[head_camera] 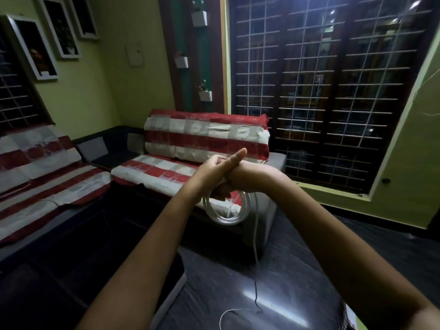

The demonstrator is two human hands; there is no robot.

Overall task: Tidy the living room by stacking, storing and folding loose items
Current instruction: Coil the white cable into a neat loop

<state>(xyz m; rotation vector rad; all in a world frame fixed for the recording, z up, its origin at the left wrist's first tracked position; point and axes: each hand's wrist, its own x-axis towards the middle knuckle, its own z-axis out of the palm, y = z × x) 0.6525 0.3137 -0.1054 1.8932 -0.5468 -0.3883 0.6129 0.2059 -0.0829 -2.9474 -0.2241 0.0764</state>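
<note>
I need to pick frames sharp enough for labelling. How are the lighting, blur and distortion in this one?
Head view: dim room; glare streak on the floor; wide-angle bending of the window grille; white cable coils look smeared; hands fairly sharp.

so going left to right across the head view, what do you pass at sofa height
striped sofa by the left wall → dark corner table → second striped sofa → barred window

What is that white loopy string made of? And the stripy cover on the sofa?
The white cord looks like plastic-coated cable: smooth, slightly shiny, and it keeps springy round loops. The sofa cover seems to be woven cloth, matte and creased, with red and cream stripes. The blur leaves the exact fabric uncertain.
</note>
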